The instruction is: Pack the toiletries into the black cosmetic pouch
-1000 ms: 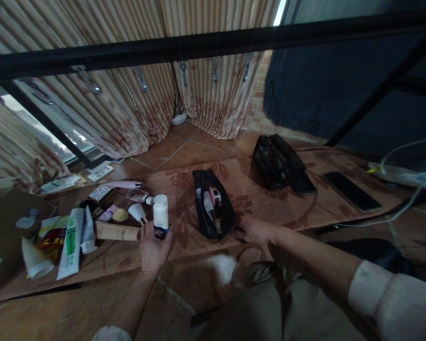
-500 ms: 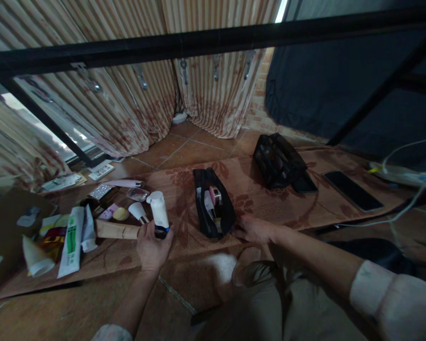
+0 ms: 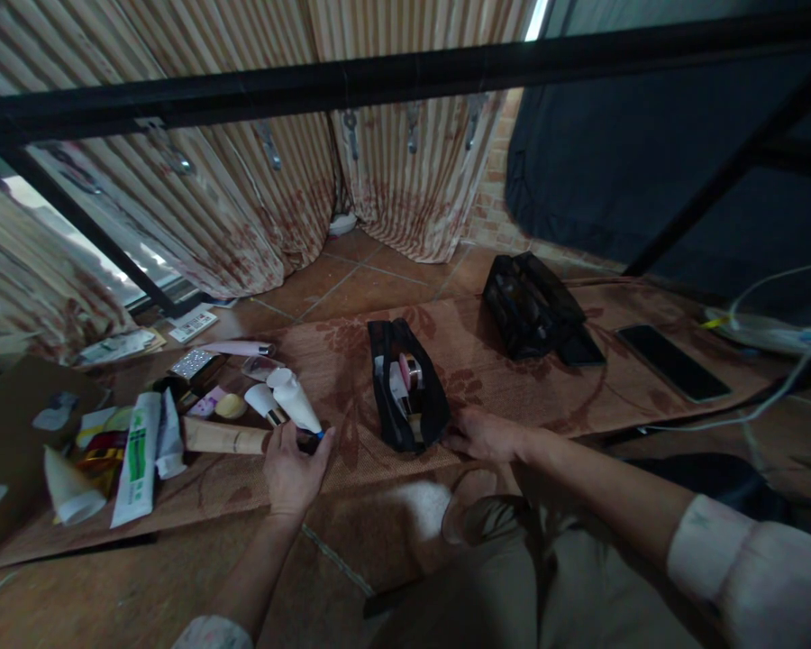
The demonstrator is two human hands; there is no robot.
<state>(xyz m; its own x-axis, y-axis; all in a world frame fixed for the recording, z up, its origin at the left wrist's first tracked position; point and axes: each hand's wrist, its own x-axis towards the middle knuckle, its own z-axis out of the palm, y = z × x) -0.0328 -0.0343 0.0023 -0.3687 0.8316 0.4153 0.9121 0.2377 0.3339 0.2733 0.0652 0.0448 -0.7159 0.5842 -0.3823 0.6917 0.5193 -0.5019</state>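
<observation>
My left hand (image 3: 294,473) has thumb and fingers closed around the dark, blue-tinged lower end of a white bottle (image 3: 294,401), which leans to the left over the carpet strip. Close by lie a white tube with a metallic cap (image 3: 260,401), a beige tube (image 3: 223,437) and a small round yellow container (image 3: 231,406). At the centre stands a black mesh pouch (image 3: 429,388), unzipped, with a pink-and-silver round container (image 3: 411,370) and other cosmetics inside. My right hand (image 3: 477,434) grips the pouch's near right corner; its fingertips are partly hidden.
Farther left are a green-and-white tube (image 3: 137,460), several other cosmetics and a cardboard box (image 3: 33,424). A second black pouch (image 3: 527,306), a phone (image 3: 672,362) and a white cable (image 3: 750,416) lie on the right. A dark metal bar (image 3: 405,81) crosses above.
The white bottle has tipped from nearly upright to leaning left, and its top sits lower. My left hand has shifted only slightly; my right hand and the pouch have stayed put.
</observation>
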